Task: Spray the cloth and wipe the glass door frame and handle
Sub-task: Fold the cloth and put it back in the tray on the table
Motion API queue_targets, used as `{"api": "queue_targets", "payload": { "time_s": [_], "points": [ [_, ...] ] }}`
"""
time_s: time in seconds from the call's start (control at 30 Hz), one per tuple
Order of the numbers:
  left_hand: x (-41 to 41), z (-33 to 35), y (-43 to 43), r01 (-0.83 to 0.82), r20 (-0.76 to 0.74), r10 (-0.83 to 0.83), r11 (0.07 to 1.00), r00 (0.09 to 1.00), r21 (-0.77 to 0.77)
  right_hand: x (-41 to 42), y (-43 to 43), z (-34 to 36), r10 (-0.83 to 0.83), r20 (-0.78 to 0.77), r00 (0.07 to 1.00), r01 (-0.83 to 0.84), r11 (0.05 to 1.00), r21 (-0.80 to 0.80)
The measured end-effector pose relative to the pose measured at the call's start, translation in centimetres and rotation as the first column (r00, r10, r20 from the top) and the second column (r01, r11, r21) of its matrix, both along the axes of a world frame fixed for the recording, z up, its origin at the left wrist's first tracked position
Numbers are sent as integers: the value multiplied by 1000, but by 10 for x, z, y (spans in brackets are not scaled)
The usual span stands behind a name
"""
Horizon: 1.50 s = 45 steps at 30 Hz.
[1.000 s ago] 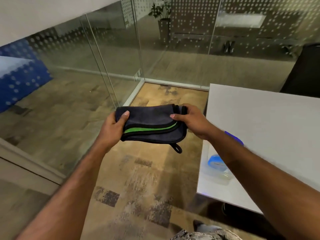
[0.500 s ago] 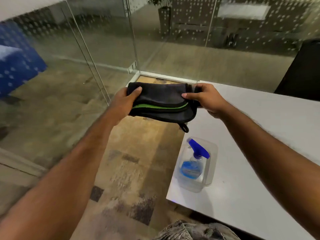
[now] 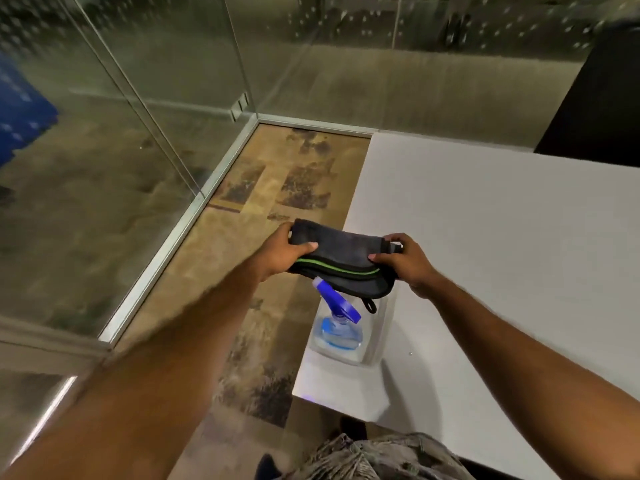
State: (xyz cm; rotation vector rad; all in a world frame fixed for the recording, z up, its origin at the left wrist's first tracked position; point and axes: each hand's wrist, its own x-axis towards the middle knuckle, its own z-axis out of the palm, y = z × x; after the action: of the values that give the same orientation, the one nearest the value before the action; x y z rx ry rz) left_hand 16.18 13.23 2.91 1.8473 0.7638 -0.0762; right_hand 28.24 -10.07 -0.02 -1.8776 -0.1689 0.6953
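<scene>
Both bare forearms reach forward toward 12 o'clock, the left hand (image 3: 278, 252) pinching the 9 o'clock end and the right hand (image 3: 403, 261) the 3 o'clock end of a folded dark grey cloth with a green stripe (image 3: 341, 259), thumbs on top.

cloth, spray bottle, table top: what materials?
Cloth: soft dark fabric, likely microfibre; matte nap, green edge stitching, sags between both hands. Spray bottle: clear plastic, blue liquid visible inside, glossy blue trigger head. Table: smooth matte white, probably laminate; core not visible.
</scene>
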Motion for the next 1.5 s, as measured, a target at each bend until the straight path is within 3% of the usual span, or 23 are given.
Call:
{"api": "queue_targets", "payload": {
  "time_s": [0.2,0.37,0.57,0.67,0.77,0.83,0.9,1.1,1.5],
  "points": [
    [12,-39,-11,51,-151,-58,997,987,-49,0,-17,-40,92,106,990,-64,968,-243],
    [15,-66,-17,86,-177,-87,996,980,-10,-4,-23,-58,248,218,944,-125,880,-459],
    [11,-87,-19,96,-165,-106,993,981,-63,-10,-25,-65,357,297,886,-133,808,-574],
    [11,-89,-19,114,-158,-119,993,980,-42,-11,-25,-63,439,417,796,-72,752,-655],
    [11,-93,-17,127,-155,-128,992,980,-19,-14,-20,-62,548,562,620,-79,756,-650],
    [10,-94,-17,138,-148,-140,990,979,-25,-20,-14,-63,656,517,549,-196,703,-684],
    [9,-96,-18,161,-149,-163,987,975,-22,-22,-8,-65,720,430,545,-256,632,-732],
    [10,-101,-25,173,-139,-166,984,976,42,-22,7,-72,770,332,545,-270,536,-800],
    [20,-102,-37,206,-145,-186,969,972,134,-21,25,-101,796,185,576,-350,445,-824]
  ]
}}
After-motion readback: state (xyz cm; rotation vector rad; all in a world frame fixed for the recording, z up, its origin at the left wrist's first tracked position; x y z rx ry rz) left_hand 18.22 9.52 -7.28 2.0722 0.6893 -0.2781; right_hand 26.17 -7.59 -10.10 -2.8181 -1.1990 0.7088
